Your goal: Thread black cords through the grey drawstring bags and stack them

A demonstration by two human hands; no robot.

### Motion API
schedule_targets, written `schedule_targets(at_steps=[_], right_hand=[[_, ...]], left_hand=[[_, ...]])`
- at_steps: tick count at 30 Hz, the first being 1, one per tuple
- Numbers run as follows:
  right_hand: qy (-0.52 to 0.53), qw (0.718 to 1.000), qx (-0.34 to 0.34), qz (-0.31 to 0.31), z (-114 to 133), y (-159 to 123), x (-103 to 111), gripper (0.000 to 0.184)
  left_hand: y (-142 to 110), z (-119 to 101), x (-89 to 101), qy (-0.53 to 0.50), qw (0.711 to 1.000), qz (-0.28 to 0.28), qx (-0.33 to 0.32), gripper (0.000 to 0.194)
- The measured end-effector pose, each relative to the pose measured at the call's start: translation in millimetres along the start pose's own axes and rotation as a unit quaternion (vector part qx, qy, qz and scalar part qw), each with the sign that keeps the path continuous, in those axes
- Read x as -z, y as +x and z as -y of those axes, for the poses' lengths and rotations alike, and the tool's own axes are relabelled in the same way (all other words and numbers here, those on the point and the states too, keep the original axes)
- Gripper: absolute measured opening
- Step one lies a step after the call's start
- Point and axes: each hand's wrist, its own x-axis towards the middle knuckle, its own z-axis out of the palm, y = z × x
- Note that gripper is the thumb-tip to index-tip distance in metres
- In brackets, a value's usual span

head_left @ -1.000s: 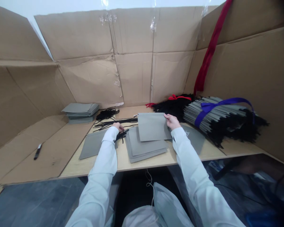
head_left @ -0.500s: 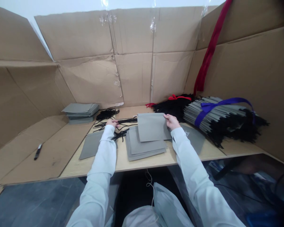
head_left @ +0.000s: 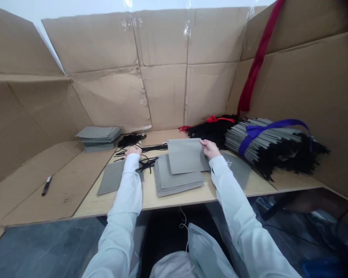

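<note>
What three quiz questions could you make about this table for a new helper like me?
1. True or false: the bundle of gray sheets is tied with a purple ribbon.
2. Which hand touches the top gray sheet, the left hand or the right hand?
3. What lies on the cardboard left of the table? A) scissors B) a marker pen C) a ruler

Key: 1 true; 2 right hand; 3 B

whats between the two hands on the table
In the head view, between the left hand and the right hand lie a tangle of black cord and a stack of grey sheets, with a top sheet reaching the right hand.
</note>
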Motion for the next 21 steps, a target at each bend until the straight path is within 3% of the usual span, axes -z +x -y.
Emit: schedule_targets(at_steps=[1,3,6,8,10,14,21], right_hand=[[-0.001,1.0,-0.001,0.001,0.1,-0.3,-0.1,0.025],[-0.001,1.0,-0.003,0.001,0.1,-0.5,-0.2,0.026],[-0.001,1.0,0.001,0.001,-0.3,-0.2,-0.1,0.025],[-0.002,1.0,0.003,0.0,-0.5,0.3,0.0,0.025],[-0.005,1.0,0.001,-0.001,-0.7,0.8,0.2,0.026],[-0.007,1.0,-0.003,-0.003,-0.9,2.0,0.4,0.027],[-0.006,1.0,-0.001,-0.003,-1.4,2.8,0.4,0.026]], left_hand=[[-3.1,-1.6,3.6,0.029,0.999,-0.012,0.029,0.029],[-7.7,-5.1,8.3,0.039,0.999,-0.029,0.004,0.03],[-7.9,-9.5,6.6,0.062,0.984,0.04,-0.165,0.032],[-5.3,-11.0,0.1,0.081,0.963,0.092,-0.238,0.033],[-3.1,-11.1,-8.2,0.089,0.96,0.116,-0.237,0.031],[-3.1,-9.1,-19.6,0.085,0.973,0.11,-0.187,0.027],[-1.9,-10.1,-21.2,0.091,0.975,0.105,-0.173,0.016]])
